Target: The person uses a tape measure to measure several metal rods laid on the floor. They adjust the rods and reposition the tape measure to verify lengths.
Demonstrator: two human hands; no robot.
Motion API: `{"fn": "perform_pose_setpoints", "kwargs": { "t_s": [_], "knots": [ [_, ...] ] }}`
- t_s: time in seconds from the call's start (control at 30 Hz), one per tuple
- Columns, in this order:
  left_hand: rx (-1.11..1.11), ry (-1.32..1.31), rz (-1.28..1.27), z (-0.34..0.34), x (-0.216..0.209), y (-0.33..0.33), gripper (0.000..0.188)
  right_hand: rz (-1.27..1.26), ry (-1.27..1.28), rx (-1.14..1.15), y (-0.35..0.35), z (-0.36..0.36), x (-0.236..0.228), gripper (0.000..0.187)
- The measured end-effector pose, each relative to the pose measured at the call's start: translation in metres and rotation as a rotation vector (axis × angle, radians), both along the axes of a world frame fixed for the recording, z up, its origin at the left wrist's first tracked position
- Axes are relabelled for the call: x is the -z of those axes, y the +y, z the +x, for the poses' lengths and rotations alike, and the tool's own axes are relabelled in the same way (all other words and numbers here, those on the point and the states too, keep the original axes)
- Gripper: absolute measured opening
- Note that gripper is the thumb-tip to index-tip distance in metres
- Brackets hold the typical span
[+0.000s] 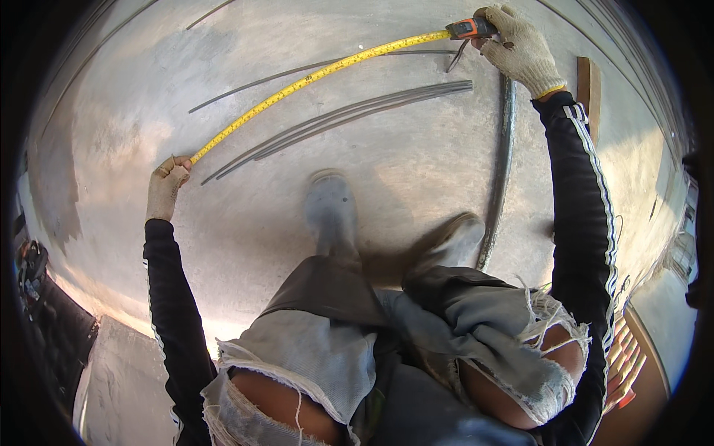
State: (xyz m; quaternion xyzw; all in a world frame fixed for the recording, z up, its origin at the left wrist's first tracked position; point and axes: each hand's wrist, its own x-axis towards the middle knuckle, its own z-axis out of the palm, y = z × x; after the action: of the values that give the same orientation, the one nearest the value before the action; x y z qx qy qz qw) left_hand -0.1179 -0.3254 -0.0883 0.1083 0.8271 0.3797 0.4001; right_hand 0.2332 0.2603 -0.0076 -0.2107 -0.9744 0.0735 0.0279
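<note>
A yellow tape measure blade (309, 80) stretches in an arc across the view, above the concrete floor. Its free end is pinched in the fingers of my left hand (165, 186), which wears a pale work glove with bare fingertips. At the upper right, my gloved right hand (520, 52) grips the orange and black tape measure case (470, 29). Several thin grey metal rods (338, 119) lie bundled on the floor below the blade. A single dark rod (275, 76) runs behind the blade, partly hidden by it.
A long dark metal pipe (503, 163) lies right of my boots (331, 208). Beyond it rests a brown wooden piece (589, 97) beside my right sleeve. More long rods (625, 56) curve along the far right. A black object (63, 320) sits at the left edge.
</note>
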Motion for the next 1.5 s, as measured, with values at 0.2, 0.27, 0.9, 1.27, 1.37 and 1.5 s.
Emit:
{"fn": "perform_pose_setpoints", "kwargs": {
  "t_s": [0.2, 0.27, 0.9, 1.27, 1.37, 1.5],
  "knots": [
    [0.065, -0.01, 0.039, -0.002, -0.003, 0.022, 0.02, -0.022, -0.007, 0.021, 0.014, 0.024, 0.008, 0.039],
    [0.073, -0.028, 0.041, -0.002, 0.0, 0.023, 0.02, -0.037, 0.009, -0.005, 0.009, 0.029, 0.008, 0.039],
    [-0.004, -0.145, 0.046, 0.013, 0.017, -0.019, 0.019, -0.137, -0.103, 0.043, -0.016, 0.005, 0.015, 0.035],
    [0.053, 0.015, 0.152, 0.006, -0.018, 0.056, 0.026, -0.084, 0.138, 0.057, 0.032, 0.068, -0.017, 0.037],
    [0.118, 0.152, 0.137, 0.005, -0.027, 0.097, 0.034, -0.017, 0.089, 0.171, 0.04, 0.103, -0.039, 0.036],
    [-0.188, 0.04, 0.516, 0.017, -0.027, 0.164, 0.039, -0.114, 0.225, 0.323, 0.048, 0.16, -0.051, 0.038]
  ]
}}
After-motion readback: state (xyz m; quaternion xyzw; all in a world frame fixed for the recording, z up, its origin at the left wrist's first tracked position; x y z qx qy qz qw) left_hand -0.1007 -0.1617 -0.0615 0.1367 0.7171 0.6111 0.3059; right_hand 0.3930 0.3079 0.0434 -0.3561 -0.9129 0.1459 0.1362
